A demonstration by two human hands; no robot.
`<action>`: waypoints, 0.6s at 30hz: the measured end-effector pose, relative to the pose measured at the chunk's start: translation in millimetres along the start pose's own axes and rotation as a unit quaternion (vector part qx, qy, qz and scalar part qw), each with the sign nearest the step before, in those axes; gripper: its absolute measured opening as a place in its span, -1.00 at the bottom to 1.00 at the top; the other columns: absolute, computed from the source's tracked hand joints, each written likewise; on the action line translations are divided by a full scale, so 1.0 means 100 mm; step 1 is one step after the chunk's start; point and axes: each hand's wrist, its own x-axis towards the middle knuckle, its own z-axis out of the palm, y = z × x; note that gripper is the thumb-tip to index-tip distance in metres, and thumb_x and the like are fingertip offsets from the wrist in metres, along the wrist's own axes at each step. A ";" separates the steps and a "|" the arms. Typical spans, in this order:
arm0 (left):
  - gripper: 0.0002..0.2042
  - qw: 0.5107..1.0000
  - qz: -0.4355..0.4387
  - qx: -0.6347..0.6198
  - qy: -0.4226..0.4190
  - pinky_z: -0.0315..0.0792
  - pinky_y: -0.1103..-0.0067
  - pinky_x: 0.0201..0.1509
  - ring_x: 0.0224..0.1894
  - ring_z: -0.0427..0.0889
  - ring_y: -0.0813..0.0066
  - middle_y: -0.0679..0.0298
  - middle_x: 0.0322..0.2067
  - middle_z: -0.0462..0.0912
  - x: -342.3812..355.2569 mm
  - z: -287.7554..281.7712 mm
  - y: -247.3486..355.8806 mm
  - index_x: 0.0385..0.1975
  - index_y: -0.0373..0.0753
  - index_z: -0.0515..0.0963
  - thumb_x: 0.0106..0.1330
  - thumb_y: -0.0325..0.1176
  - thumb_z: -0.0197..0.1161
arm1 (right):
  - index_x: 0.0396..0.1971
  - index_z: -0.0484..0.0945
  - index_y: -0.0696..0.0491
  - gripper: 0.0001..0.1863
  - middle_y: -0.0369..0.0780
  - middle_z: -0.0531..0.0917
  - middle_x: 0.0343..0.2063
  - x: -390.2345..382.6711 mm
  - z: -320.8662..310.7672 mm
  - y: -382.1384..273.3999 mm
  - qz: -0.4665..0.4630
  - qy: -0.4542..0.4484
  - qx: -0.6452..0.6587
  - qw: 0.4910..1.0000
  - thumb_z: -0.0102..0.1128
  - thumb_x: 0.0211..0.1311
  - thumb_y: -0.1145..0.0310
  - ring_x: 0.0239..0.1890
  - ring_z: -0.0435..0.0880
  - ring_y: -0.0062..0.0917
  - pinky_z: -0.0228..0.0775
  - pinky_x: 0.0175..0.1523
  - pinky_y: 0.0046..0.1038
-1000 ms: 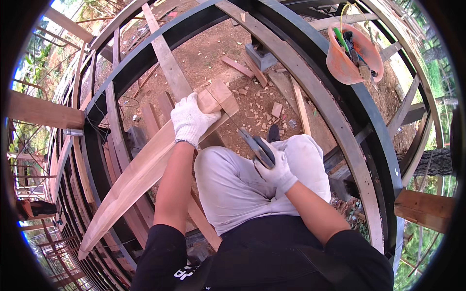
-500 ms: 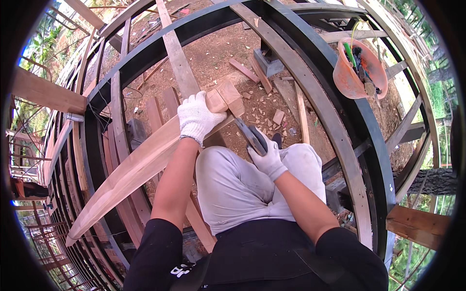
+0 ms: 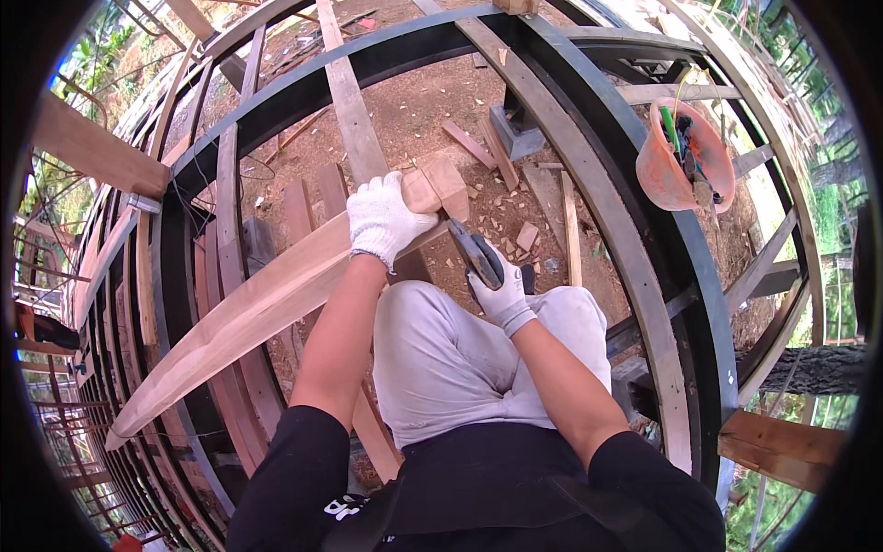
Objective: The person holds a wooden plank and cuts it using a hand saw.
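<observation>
A long, pale timber beam point(image 3: 248, 308) runs from the lower left up to the middle, tapering toward its far left end. Its squared end block point(image 3: 443, 184) is set off by a cut line. My left hand point(image 3: 386, 219), in a white knit glove, grips the beam just left of that end. In my gloved right hand point(image 3: 499, 283) is a hand saw point(image 3: 476, 255) with a dark handle. Its narrow blade points up and left to the cut beside the end block; how deep it sits I cannot tell.
Dark curved steel beams point(image 3: 405, 46) and wooden slats point(image 3: 354, 120) frame the space around me. An upturned orange hard hat point(image 3: 667, 170) with tools inside rests at the upper right. Wood chips and a grey concrete block point(image 3: 517, 131) lie on the dirt below.
My right hand and the saw have shifted slightly, the hand a little lower relative to the beam. My left hand keeps its grip. The whole view has moved a little.
</observation>
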 end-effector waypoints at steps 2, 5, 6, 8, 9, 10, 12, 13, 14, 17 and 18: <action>-0.15 1.000 -0.015 0.011 -0.016 0.49 0.32 0.18 0.05 0.62 0.09 0.06 -0.04 0.66 -0.02 -0.06 -0.13 0.12 -0.23 0.55 -0.19 0.20 0.54 | 0.28 0.46 0.15 -0.34 0.00 0.71 -0.01 -0.47 -0.21 -0.30 0.038 -0.033 -0.069 0.996 0.36 0.14 0.36 0.07 0.72 -0.21 0.51 0.16 -0.30; -0.14 1.000 -0.021 0.012 -0.019 0.48 0.33 0.20 0.06 0.62 0.09 0.07 -0.04 0.66 0.04 -0.09 -0.08 0.13 -0.22 0.55 -0.18 0.22 0.54 | 0.35 0.37 0.21 -0.31 0.00 0.59 0.22 -1.36 -0.87 -0.80 0.095 -0.082 -0.090 0.988 0.23 0.14 0.49 0.29 0.58 -0.31 0.39 0.35 -0.32; -0.13 1.000 -0.018 0.014 -0.020 0.49 0.33 0.19 0.05 0.62 0.09 0.07 -0.04 0.66 0.04 -0.07 -0.04 0.13 -0.22 0.54 -0.19 0.22 0.54 | 0.37 0.35 0.20 -0.29 0.00 0.54 0.27 -1.52 -1.02 -0.94 0.126 -0.098 -0.103 0.982 0.20 0.14 0.50 0.35 0.52 -0.28 0.32 0.40 -0.30; -0.12 0.999 -0.025 0.022 -0.020 0.49 0.33 0.17 0.03 0.62 0.10 0.08 -0.05 0.66 0.06 -0.10 -0.03 0.14 -0.21 0.53 -0.20 0.22 0.54 | 0.35 0.39 0.17 -0.32 -0.01 0.59 0.22 -1.38 -0.94 -0.82 0.117 -0.083 -0.072 0.987 0.20 0.14 0.49 0.35 0.51 -0.31 0.27 0.44 -0.32; -0.12 0.999 -0.024 0.023 -0.013 0.49 0.33 0.17 0.03 0.62 0.10 0.08 -0.05 0.66 0.09 -0.11 -0.03 0.14 -0.21 0.53 -0.20 0.22 0.54 | 0.33 0.41 0.17 -0.34 -0.02 0.62 0.19 -1.12 -0.81 -0.76 0.105 -0.091 -0.083 0.987 0.24 0.14 0.48 0.31 0.55 -0.32 0.30 0.41 -0.33; -0.13 1.000 -0.014 0.013 -0.005 0.49 0.33 0.16 0.03 0.63 0.11 0.08 -0.06 0.66 0.11 -0.08 0.02 0.13 -0.20 0.54 -0.20 0.21 0.54 | 0.30 0.44 0.17 -0.35 -0.04 0.65 0.13 -0.80 -0.66 -0.55 0.053 -0.050 -0.116 0.991 0.27 0.14 0.47 0.23 0.62 -0.33 0.37 0.35 -0.34; -0.19 1.000 -0.027 0.003 -0.002 0.50 0.33 0.13 0.02 0.63 0.14 0.08 -0.09 0.65 0.10 -0.21 -0.01 0.08 -0.18 0.57 -0.18 0.21 0.51 | 0.28 0.45 0.16 -0.35 -0.02 0.70 0.03 -0.15 -0.17 -0.13 -0.005 -0.016 -0.088 0.996 0.35 0.13 0.42 0.09 0.71 -0.28 0.48 0.22 -0.32; -0.21 1.000 -0.030 0.000 -0.010 0.50 0.34 0.13 0.01 0.64 0.14 0.08 -0.10 0.65 0.06 -0.23 -0.08 0.05 -0.17 0.58 -0.18 0.22 0.50 | 0.29 0.45 0.14 -0.33 0.01 0.71 -0.01 0.15 0.11 -0.06 -0.015 -0.029 -0.028 0.999 0.39 0.12 0.38 0.03 0.74 -0.24 0.52 0.15 -0.30; -0.23 0.999 -0.044 0.008 -0.005 0.50 0.34 0.12 0.01 0.64 0.15 0.08 -0.11 0.65 0.05 -0.23 -0.23 0.02 -0.17 0.59 -0.18 0.23 0.49 | 0.29 0.45 0.14 -0.35 -0.01 0.71 0.00 0.24 0.26 -0.01 -0.015 -0.032 -0.048 0.998 0.37 0.14 0.40 0.07 0.73 -0.26 0.51 0.17 -0.33; -0.27 0.999 -0.031 0.012 0.003 0.50 0.34 0.08 -0.03 0.66 0.15 0.08 -0.14 0.67 0.00 -0.09 -0.31 -0.07 -0.15 0.59 -0.17 0.28 0.45 | 0.30 0.42 0.15 -0.33 -0.10 0.66 0.08 0.25 0.24 0.18 -0.028 -0.042 0.007 0.999 0.32 0.12 0.54 0.09 0.67 -0.39 0.47 0.23 -0.36; -0.27 1.000 -0.025 -0.005 -0.009 0.50 0.34 0.06 -0.04 0.67 0.16 0.09 -0.14 0.67 0.00 -0.16 -0.21 -0.08 -0.16 0.59 -0.16 0.29 0.44 | 0.31 0.40 0.15 -0.33 -0.12 0.65 0.08 0.25 0.14 0.21 -0.055 -0.025 -0.020 0.998 0.30 0.11 0.58 0.06 0.67 -0.40 0.47 0.23 -0.38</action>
